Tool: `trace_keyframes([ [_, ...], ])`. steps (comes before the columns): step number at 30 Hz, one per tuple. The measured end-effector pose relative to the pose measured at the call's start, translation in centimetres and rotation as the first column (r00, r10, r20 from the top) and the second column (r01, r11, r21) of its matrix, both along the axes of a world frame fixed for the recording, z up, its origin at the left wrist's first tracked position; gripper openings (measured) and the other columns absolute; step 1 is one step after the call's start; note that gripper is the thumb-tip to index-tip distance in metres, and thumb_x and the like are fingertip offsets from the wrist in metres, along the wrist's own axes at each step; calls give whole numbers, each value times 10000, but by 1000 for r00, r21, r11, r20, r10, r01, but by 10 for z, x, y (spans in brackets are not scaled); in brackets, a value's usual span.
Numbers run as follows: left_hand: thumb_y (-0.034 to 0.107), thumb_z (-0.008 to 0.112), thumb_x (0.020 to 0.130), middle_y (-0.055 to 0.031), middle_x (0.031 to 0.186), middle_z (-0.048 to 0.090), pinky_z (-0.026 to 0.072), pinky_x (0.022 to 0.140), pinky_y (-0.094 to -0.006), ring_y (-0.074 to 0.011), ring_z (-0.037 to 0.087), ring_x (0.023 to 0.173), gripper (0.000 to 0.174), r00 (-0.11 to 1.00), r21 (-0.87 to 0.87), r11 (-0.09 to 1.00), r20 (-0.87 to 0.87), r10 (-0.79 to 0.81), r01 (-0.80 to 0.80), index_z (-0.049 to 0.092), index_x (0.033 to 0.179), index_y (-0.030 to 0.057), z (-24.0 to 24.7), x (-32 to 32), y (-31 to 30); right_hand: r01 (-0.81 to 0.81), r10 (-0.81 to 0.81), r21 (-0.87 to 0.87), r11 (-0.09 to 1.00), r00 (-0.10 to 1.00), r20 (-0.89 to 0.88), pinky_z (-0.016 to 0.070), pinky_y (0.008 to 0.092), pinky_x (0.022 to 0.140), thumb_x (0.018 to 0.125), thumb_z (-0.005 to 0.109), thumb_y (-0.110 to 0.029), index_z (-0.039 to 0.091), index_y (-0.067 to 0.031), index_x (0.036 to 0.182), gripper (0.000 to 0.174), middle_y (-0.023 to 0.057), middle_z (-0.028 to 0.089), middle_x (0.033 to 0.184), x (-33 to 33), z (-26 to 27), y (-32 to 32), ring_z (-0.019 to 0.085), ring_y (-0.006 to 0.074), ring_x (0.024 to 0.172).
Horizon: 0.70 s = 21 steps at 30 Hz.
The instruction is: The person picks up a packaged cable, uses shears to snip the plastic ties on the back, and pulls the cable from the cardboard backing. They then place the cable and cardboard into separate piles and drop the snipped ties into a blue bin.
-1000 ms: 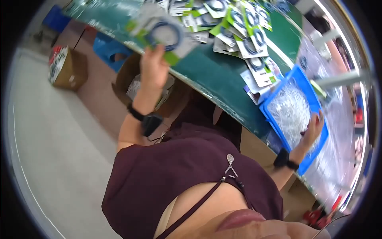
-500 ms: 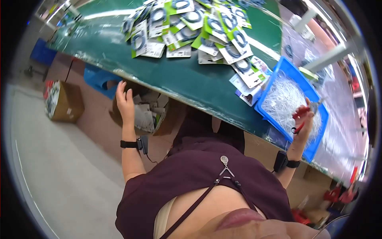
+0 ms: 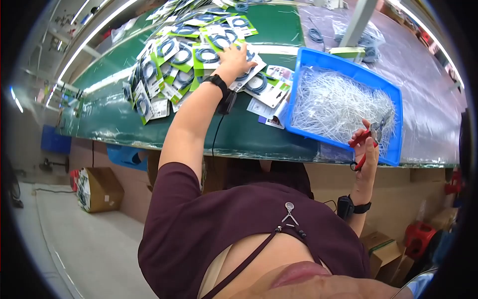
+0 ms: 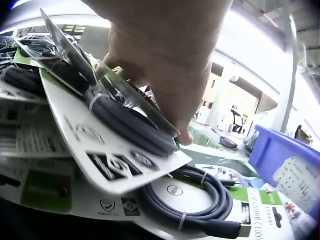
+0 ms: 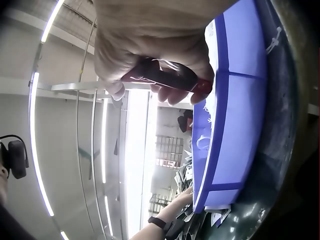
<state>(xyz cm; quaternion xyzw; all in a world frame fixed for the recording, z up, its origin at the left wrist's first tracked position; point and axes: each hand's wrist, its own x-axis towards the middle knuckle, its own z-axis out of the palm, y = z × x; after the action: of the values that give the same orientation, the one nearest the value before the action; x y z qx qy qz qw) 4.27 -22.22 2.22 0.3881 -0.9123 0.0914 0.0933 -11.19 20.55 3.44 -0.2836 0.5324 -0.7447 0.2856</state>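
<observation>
My left hand reaches far across the green table onto a pile of carded cable packages. In the left wrist view the left hand grips one cable package by its clear blister, and the card is tilted up off the others. My right hand holds red-handled cutters at the near right corner of a blue bin full of white ties. In the right wrist view the fingers wrap the red cutters handle next to the blue bin.
More cable packs lie between the pile and the blue bin. Under the table are a cardboard box and a blue stool. Another box and a red object sit on the floor at the right.
My left hand came up from the box under the table edge and reached onto the pile of packages. The right hand still holds the cutters by the blue bin.
</observation>
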Motion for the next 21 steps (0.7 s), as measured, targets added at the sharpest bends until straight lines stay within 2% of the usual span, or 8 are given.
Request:
trace_keyframes([
  [8,590,670,747,-220,1364,457,372,963,-613,-399,441,1264,875,978,297,944,189,91,-145,375,1442,147,-1,-17,-12,-3,5,-50,999,999,33,455,278,805,919,605,-405,394,35,1363,660,45,542,985,-1,4,7,533,133,902],
  [11,518,648,799,-240,1337,489,392,960,-616,-418,453,1253,788,796,229,911,-585,-154,344,395,1426,114,4,-13,-21,-2,0,-36,999,998,-68,451,282,807,909,620,-397,418,26,1351,645,46,540,987,-2,11,11,531,137,901],
  [12,518,648,799,-240,1337,489,392,960,-616,-418,453,1253,788,797,227,903,-577,-177,364,395,1426,114,19,-17,-1,-16,16,3,1000,987,-160,450,284,806,894,642,-385,439,17,1339,634,48,544,989,-2,13,12,531,137,893],
  [13,496,610,832,-239,1316,508,398,968,-615,-423,462,1242,741,612,601,447,-779,140,662,399,1419,97,31,-15,23,-26,38,52,998,968,-249,448,286,805,879,665,-373,460,9,1328,624,50,547,992,0,14,13,531,137,884],
  [14,475,572,865,-237,1294,528,404,975,-613,-428,470,1232,696,523,514,-185,-658,542,838,404,1413,80,45,-13,54,-5,19,58,998,970,-241,448,286,805,879,665,-373,460,9,1328,624,50,547,992,5,15,10,531,137,884],
  [17,470,481,920,-200,1335,505,400,999,-607,-419,465,1240,632,538,183,-537,-556,634,823,407,1408,77,66,-23,142,228,-54,202,953,779,-624,446,308,784,799,745,-317,512,-20,1291,620,64,558,952,21,22,-10,542,172,831],
  [19,485,472,920,-195,1340,501,397,1003,-608,-418,466,1240,638,545,158,-556,-530,650,816,409,1406,78,73,-29,181,415,-44,210,885,525,-850,447,341,755,739,788,-286,537,-39,1252,622,87,563,904,24,29,-16,553,229,795],
  [21,515,453,920,-184,1349,492,390,1010,-611,-417,468,1239,652,520,114,-541,-495,696,833,412,1403,80,72,-33,205,485,-33,233,843,479,-877,449,352,749,733,790,-292,543,-37,1235,615,91,562,893,21,26,-13,555,240,796],
])
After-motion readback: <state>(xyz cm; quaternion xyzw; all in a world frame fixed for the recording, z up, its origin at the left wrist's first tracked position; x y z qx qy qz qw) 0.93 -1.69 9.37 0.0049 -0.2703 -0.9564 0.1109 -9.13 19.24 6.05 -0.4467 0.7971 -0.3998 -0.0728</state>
